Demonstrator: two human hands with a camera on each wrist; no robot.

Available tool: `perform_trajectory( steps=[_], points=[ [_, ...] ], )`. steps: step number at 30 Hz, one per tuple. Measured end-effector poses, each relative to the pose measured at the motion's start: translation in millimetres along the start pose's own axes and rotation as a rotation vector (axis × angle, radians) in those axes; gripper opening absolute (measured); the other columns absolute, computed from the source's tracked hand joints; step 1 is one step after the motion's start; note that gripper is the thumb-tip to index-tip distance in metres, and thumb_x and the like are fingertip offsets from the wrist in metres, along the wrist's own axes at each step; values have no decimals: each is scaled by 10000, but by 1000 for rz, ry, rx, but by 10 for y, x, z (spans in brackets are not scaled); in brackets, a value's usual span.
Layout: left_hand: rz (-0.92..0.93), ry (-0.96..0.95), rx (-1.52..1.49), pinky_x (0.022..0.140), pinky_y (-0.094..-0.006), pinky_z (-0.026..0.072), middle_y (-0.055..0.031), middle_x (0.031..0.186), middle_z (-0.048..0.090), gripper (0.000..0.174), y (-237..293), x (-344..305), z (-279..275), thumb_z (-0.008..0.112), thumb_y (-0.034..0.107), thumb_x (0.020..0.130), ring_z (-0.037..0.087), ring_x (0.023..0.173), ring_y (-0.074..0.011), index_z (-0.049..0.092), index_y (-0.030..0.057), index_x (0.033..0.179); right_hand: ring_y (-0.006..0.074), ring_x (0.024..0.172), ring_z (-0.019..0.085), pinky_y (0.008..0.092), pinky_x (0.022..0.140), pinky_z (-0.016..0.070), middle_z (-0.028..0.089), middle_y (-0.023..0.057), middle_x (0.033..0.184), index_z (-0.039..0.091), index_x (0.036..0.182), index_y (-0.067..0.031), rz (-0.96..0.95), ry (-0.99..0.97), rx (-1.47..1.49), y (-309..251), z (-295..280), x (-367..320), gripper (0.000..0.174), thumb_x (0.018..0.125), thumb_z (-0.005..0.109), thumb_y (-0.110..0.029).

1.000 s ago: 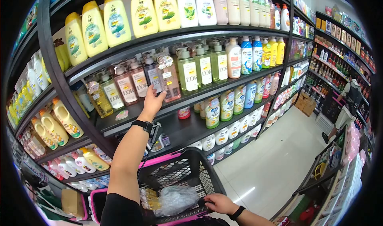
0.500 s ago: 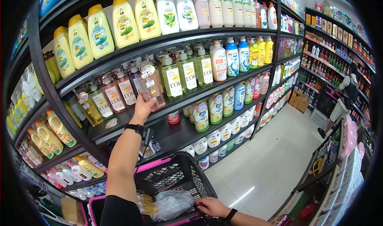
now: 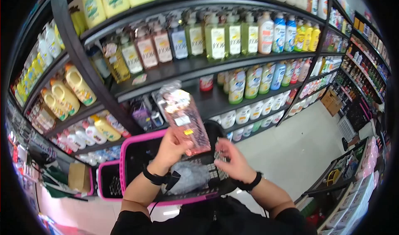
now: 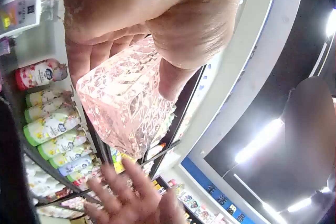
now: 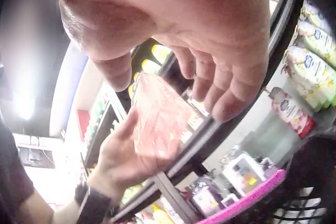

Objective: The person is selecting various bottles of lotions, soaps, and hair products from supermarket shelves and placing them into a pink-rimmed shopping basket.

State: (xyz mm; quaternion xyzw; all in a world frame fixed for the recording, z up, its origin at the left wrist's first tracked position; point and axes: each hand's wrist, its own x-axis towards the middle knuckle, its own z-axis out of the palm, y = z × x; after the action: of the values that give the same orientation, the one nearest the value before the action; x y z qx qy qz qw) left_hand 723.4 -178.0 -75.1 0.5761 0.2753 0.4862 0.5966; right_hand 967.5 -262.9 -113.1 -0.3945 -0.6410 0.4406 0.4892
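Observation:
My left hand (image 3: 170, 151) grips a pink textured, see-through bottle (image 3: 192, 125) near its base, above the shopping basket. Clear wrap covers the bottle's top, and it has a white label and a yellow price sticker. In the left wrist view the thumb and fingers close round the pink bottle (image 4: 123, 98) from both sides. My right hand (image 3: 235, 160) hovers just right of the bottle's base, fingers spread and holding nothing. From the right wrist, its loosely bent fingers (image 5: 226, 85) show apart from the bottle.
Below the hands, the black basket with a pink rim (image 3: 122, 164) holds a clear plastic bag (image 3: 189, 179). Pump bottles (image 3: 216, 42) line the shelf ahead, with several lotion bottles (image 3: 237, 85) on the shelf under it. A smaller basket (image 3: 99, 181) stands at the left; tiled floor (image 3: 266, 152) lies right.
My left hand has taken the pink bottle off the shelf and brought it down over the basket. The right hand has left the basket's rim and risen towards the bottle.

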Motion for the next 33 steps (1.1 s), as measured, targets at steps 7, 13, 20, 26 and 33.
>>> perform_trajectory(
  steps=[7,13,20,26,33],
  points=[
    [-228,-158,240,1108,-416,415,-144,1378,551,848,-90,-762,34,838,102,803,543,1291,-239,342,-17,1480,187,1270,548,381,1083,443,548,102,1386,317,1500,10,106,-268,551,-343,410,456,762,879,750,-83],
    [48,-40,278,1121,-441,396,-181,1474,451,1044,297,-825,-343,895,206,742,470,1369,-290,268,11,1554,199,1245,573,356,1061,456,568,144,1366,375,1446,76,197,-281,212,183,661,326,778,820,801,-102],
    [43,-348,894,962,-396,517,-173,1220,645,708,874,-569,-341,833,203,794,653,1105,-293,523,-3,1396,294,1090,677,391,939,523,671,189,1185,525,1319,24,261,-360,-9,63,768,230,672,769,838,-204],
    [49,-632,1078,848,-409,526,-154,1095,637,497,992,-525,-415,771,179,811,643,994,-359,620,49,1266,410,1062,649,463,908,518,661,229,1120,537,1231,11,120,-353,-226,141,901,202,648,728,858,-244],
    [9,-784,1104,765,-440,533,-139,1020,620,359,401,-661,-741,750,222,796,655,925,-362,650,55,1097,428,1106,621,451,933,506,643,247,1154,501,1307,1,45,-443,-564,446,1002,11,670,779,828,-251]
  ],
)
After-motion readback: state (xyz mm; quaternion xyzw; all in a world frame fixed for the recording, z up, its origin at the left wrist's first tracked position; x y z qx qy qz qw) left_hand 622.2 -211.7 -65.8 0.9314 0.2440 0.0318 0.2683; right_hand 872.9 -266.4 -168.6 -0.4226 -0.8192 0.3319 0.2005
